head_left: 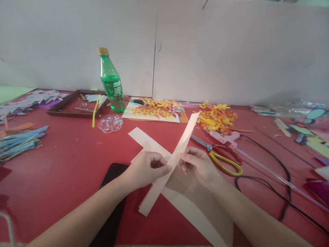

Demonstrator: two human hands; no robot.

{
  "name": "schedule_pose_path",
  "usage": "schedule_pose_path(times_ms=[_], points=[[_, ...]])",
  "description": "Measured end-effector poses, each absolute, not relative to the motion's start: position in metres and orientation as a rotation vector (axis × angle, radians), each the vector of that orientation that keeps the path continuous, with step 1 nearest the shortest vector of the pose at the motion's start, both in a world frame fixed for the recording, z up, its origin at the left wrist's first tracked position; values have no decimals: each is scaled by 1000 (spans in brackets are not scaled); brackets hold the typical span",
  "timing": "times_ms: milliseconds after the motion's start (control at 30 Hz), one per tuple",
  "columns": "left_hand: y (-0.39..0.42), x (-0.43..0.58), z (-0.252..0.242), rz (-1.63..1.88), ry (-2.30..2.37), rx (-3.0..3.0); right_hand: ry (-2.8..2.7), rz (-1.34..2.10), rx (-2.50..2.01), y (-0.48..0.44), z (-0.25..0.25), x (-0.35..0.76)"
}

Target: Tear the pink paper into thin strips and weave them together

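A long cream paper strip (156,190), apparently folded lengthwise, is held up at a slant above the table. My left hand (147,168) pinches its left edge between thumb and fingers near the middle. Opposite, my right hand (197,164) grips the right edge, thumb on the front face. Below the strip lie a larger cream paper sheet (190,209) and another pale paper piece (146,139), partly hidden by my hands. Scissors (223,159) with red and yellow handles lie just right of my right hand. A black phone (109,216) rests under my left forearm.
A green bottle (112,84) stands at the back beside a brown frame (63,111) and a clear dish (110,123). Yellow and orange paper scraps (218,118) lie at the back. A pink glue gun (226,136) trails a black cord (272,152) rightward. Blue strips (22,142) lie left.
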State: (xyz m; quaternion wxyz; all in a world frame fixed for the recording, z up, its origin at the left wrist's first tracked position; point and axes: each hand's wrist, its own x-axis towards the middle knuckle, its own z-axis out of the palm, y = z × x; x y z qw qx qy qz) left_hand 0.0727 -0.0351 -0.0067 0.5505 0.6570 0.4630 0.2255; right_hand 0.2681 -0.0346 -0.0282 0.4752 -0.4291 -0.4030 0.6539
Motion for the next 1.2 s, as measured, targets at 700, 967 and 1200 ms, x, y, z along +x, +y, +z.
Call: schedule_pose_path(times_ms=[700, 967, 1200], points=[[-37, 75, -2, 537, 1157, 1591, -1305, 1528, -1116, -41, -24, 265], [-36, 73, -5, 536, 1129, 1587, -1324, 1532, -1120, -42, -21, 264], [-37, 75, -2, 520, 1158, 1563, -1348, 1513, -1109, -42, -27, 265]])
